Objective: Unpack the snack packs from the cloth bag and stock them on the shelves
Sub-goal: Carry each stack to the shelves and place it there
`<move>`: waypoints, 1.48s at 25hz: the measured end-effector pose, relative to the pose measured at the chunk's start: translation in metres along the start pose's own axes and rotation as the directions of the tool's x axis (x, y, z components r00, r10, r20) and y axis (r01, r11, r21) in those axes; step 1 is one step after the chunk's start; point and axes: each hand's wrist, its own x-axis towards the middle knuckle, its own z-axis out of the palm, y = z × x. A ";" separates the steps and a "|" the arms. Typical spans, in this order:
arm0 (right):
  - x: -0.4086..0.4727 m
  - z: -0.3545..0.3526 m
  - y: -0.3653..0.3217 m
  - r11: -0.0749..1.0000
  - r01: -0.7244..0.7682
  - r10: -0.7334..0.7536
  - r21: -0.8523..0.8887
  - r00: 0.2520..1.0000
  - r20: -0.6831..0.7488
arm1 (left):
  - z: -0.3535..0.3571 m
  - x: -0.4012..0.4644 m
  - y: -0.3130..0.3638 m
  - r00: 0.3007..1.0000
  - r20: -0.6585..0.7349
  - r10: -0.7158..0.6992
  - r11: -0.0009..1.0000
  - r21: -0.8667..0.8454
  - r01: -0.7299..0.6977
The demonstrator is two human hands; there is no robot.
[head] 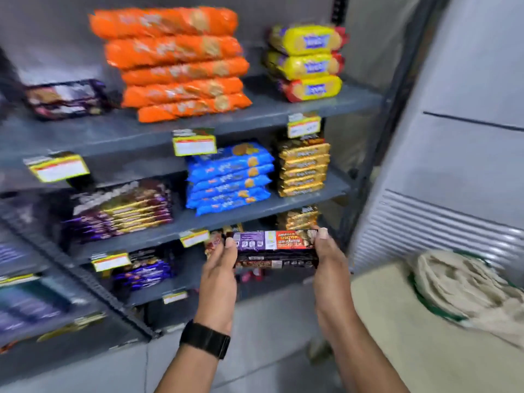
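A small stack of dark snack packs (275, 249) with purple and orange print is held level in front of the lower shelf (181, 287). My left hand (219, 275) grips its left end, and my right hand (329, 259) grips its right end. The beige cloth bag (465, 282) lies crumpled on a pale surface at the right, apart from both hands. A black band sits on my left wrist.
The grey shelves (255, 129) carry orange packs (181, 63), yellow packs (307, 62), blue packs (229, 177), gold packs (303, 168) and purple packs (122, 211). Yellow price tags line the shelf edges. A grey ribbed cabinet (453, 165) stands at the right.
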 end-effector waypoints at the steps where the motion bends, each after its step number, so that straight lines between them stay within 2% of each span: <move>1: -0.006 0.035 -0.003 1.000 0.023 -0.023 -0.006 0.997 0.068 | -0.026 0.006 0.021 0.998 -0.052 0.034 0.999 -0.033 -0.036; 4: -0.029 0.142 -0.008 0.998 0.045 -0.053 0.038 0.967 0.248 | -0.113 0.026 0.078 0.970 -0.200 0.142 0.982 -0.095 -0.163; 7: -0.051 0.228 -0.006 0.998 0.045 -0.062 0.051 0.919 0.389 | -0.189 0.042 0.118 0.935 -0.267 0.235 0.963 -0.067 -0.261; 12: -0.061 0.329 -0.006 0.991 0.033 -0.093 0.129 0.867 0.490 | -0.262 0.073 0.170 0.875 -0.320 0.363 0.921 -0.017 -0.388; 16: -0.033 0.388 -0.014 0.990 0.012 -0.085 0.139 0.843 0.531 | -0.282 0.111 0.206 0.858 -0.264 0.440 0.896 0.069 -0.438; 23: 0.055 0.484 -0.039 0.991 0.051 -0.108 0.121 0.842 0.528 | -0.276 0.215 0.279 0.904 -0.140 0.405 0.914 0.055 -0.401; 27: 0.104 0.533 -0.032 0.994 0.075 -0.104 0.078 0.864 0.492 | -0.284 0.299 0.297 0.912 -0.162 0.376 0.925 0.126 -0.359; 32: 0.146 0.582 -0.018 0.996 0.087 -0.089 0.024 0.903 0.421 | -0.284 0.366 0.313 0.949 -0.186 0.253 0.964 0.126 -0.233; 34: 0.160 0.595 -0.012 0.996 0.084 -0.080 0.006 0.919 0.386 | -0.284 0.381 0.325 0.972 -0.155 0.177 0.978 0.142 -0.156; 37: 0.173 0.607 -0.006 0.994 0.094 -0.067 -0.060 0.934 0.351 | -0.291 0.402 0.332 0.988 -0.089 0.127 0.983 0.144 -0.113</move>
